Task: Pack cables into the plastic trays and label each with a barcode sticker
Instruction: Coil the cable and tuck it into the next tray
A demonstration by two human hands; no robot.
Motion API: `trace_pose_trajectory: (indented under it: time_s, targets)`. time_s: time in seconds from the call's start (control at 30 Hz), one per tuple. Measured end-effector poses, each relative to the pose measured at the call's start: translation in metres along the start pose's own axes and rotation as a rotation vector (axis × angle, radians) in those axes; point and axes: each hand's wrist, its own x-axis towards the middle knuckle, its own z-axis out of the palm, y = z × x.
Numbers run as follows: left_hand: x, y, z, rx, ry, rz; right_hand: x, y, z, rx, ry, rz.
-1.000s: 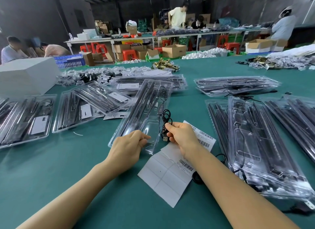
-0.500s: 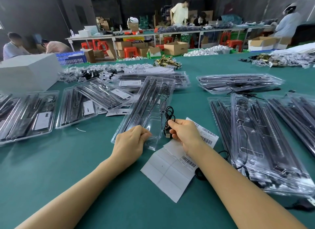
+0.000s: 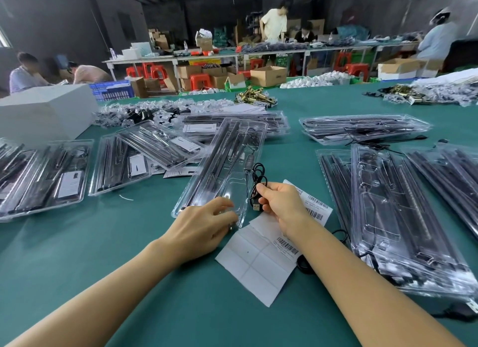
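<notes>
A long clear plastic tray [image 3: 227,163] with dark strips in it lies slantwise on the green table [image 3: 129,243] in front of me. My left hand [image 3: 204,225] rests on the tray's near end, fingers loosely bent over its edge. Just right of the tray, my right hand [image 3: 282,204] pinches a coiled black cable [image 3: 258,174] whose USB plug [image 3: 256,207] hangs below my fingers. Under my right wrist lies a white sheet of barcode stickers [image 3: 261,264], some labels still on it.
Filled trays [image 3: 41,176] lie at the left, some with white labels. A tall stack of trays [image 3: 403,217] stands at the right, more [image 3: 362,127] behind it. A white box [image 3: 44,111] sits far left. People work at tables in the background.
My left hand's fingers have loosened and spread a little over the tray's near end. My right hand still holds the cable beside the tray, barely moved.
</notes>
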Motion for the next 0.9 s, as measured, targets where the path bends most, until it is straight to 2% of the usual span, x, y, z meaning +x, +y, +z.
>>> trace_pose_trajectory:
  time_s: [0.1, 0.27, 0.33, 0.43, 0.57, 0.9]
  targets:
    - [0.002, 0.001, 0.0, -0.011, 0.024, -0.148, -0.001, -0.001, 0.0, 0.003, -0.009, -0.003]
    - [0.007, 0.007, 0.001, 0.256, 0.067, 0.043, -0.003, -0.003, 0.0, 0.002, -0.002, -0.003]
    - [0.008, 0.007, -0.001, 0.315, 0.071, 0.051, -0.003, -0.003, 0.0, 0.001, 0.001, -0.002]
    - [0.01, 0.005, 0.0, 0.163, 0.042, -0.048, -0.002, -0.003, -0.001, -0.003, -0.002, 0.006]
    - [0.015, -0.001, 0.005, 0.027, -0.041, -0.271, -0.001, -0.003, -0.001, 0.004, -0.008, 0.008]
    - [0.026, -0.01, -0.003, -0.224, 0.034, -0.486, -0.002, -0.002, -0.001, -0.013, -0.003, 0.009]
